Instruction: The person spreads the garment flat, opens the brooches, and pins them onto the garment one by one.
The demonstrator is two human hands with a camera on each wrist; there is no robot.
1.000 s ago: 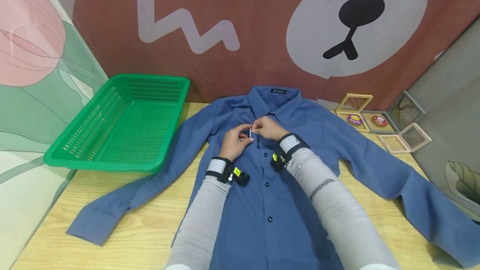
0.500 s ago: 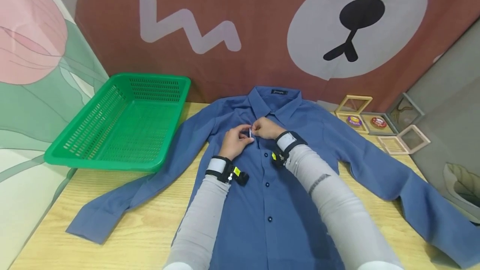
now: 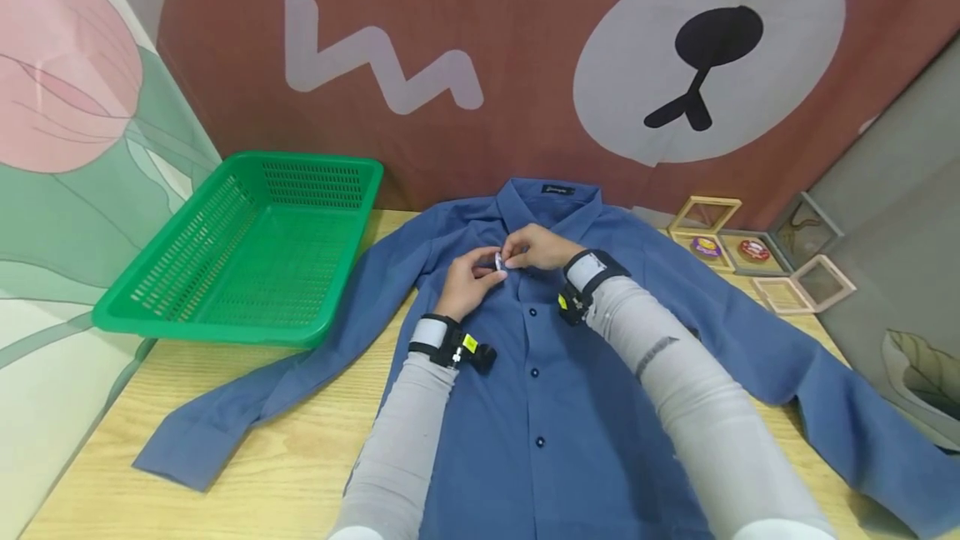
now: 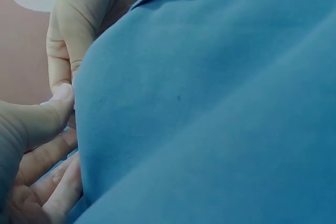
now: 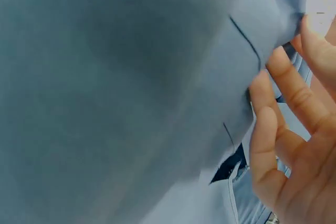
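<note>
A blue button-up shirt [image 3: 480,407] lies front up on the table, collar to the back. At its upper chest my left hand [image 3: 467,283] pinches a small thin badge [image 3: 498,262], white and seen nearly edge-on, between thumb and fingers. Right beside it, my right hand [image 3: 542,247] has thumb and index finger together at the lifted shirt front. In the right wrist view the right hand's fingers [image 5: 281,64] lie along the cloth edge, with a dark buttonhole slit near them. Raised cloth fills most of the left wrist view and hides the badge there.
A green plastic basket [image 3: 300,265] stands at the left, over one sleeve. At the back right, small hinged frames [image 3: 783,294] stand open, some with round badges [image 3: 753,249] inside. The brown patterned backdrop [image 3: 525,40] rises behind the table [image 3: 285,457].
My right hand has lifted slightly, its wrist swinging a little to the right. The badge in my left hand leans a bit more. The left hand has hardly moved.
</note>
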